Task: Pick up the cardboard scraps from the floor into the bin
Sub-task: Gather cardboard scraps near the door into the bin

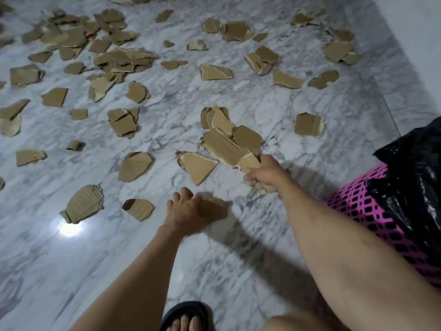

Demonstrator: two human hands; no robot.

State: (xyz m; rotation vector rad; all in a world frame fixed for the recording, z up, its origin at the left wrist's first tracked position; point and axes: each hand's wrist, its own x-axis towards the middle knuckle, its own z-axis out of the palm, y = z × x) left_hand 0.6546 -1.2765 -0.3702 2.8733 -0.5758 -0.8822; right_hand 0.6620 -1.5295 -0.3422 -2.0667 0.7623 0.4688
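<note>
Several torn brown cardboard scraps lie over the white marble floor [250, 96]. My right hand [265, 173] grips a bunch of scraps [226, 146] that fans out up and to the left, above the floor. My left hand [186, 211] is low near the floor, its fingers around a blurred scrap [213, 209]. A triangular scrap [199, 167] lies between the two hands. The bin [372, 211] is a pink perforated basket lined with a black plastic bag [415, 173], at the right edge beside my right arm.
More scraps [83, 204] lie left of my left hand, and dense piles [121, 58] cover the far left floor. A white wall [415, 32] runs along the right. My sandalled foot [186, 317] is at the bottom. A light glare [69, 228] shines on the tiles.
</note>
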